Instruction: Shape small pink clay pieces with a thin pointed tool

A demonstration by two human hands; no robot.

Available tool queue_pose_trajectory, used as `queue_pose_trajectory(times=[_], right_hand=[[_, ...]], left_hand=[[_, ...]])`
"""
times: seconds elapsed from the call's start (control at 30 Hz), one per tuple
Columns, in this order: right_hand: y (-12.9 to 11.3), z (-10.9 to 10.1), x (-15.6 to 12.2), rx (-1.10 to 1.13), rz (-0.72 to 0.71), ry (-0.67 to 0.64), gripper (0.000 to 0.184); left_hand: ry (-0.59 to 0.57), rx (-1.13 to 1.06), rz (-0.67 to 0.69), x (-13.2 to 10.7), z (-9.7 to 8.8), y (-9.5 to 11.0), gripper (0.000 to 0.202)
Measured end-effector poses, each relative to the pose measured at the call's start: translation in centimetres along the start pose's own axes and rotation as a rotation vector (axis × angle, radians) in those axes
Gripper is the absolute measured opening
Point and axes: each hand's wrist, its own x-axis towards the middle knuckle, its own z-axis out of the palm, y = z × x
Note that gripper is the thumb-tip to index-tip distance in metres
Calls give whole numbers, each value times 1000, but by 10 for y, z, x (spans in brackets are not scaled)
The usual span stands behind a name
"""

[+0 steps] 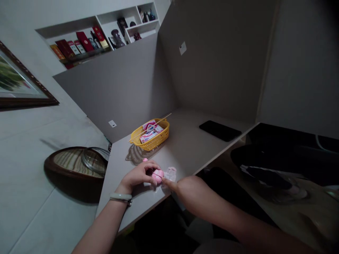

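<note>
A soft-looking pink lump (pixel 158 176), perhaps modelling clay, has a thin dark line across it; whether this is a groove or a slim tool I cannot tell. My left hand (pixel 144 174) is closed around its left side, thumb below and fingers above. My right hand (pixel 182 187) reaches in from the right with its fingertips at the lump's edge, closed, and what they pinch is too small to make out. Beneath and beside the lump lies clear plastic (pixel 169 175) with a paler pink piece (pixel 172 169) on it. A small pink bit (pixel 145 159) sits just beyond my left hand.
Behind my hands stands a yellow basket (pixel 150 144) of pink-and-white packets, a thin stick (pixel 164 117) laid across its top. A black phone-like slab (pixel 219 130) lies on the grey table (pixel 185 141) to the right. Left of the table is a dark brown rounded stool (pixel 71 183).
</note>
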Motion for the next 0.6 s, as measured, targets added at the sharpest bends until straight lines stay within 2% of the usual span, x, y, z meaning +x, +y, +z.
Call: queue_pose_trajectory(times=[0.1, 0.27, 0.37, 0.5, 0.6], right_hand=[[7, -1, -9, 10, -5, 0, 58], [21, -16, -34, -43, -25, -96, 71], [16, -15, -26, -35, -41, -48, 64], [4, -3, -4, -11, -26, -21, 56], [7, -1, -7, -3, -25, -17, 56]], left_hand=[[-28, 2, 16, 1, -2, -3, 41], [-44, 8, 30, 3, -2, -5, 47], [-33, 16, 26, 2, 0, -4, 47], [-16, 11, 32, 1, 1, -3, 43], [-26, -1, 41, 1, 0, -3, 42]])
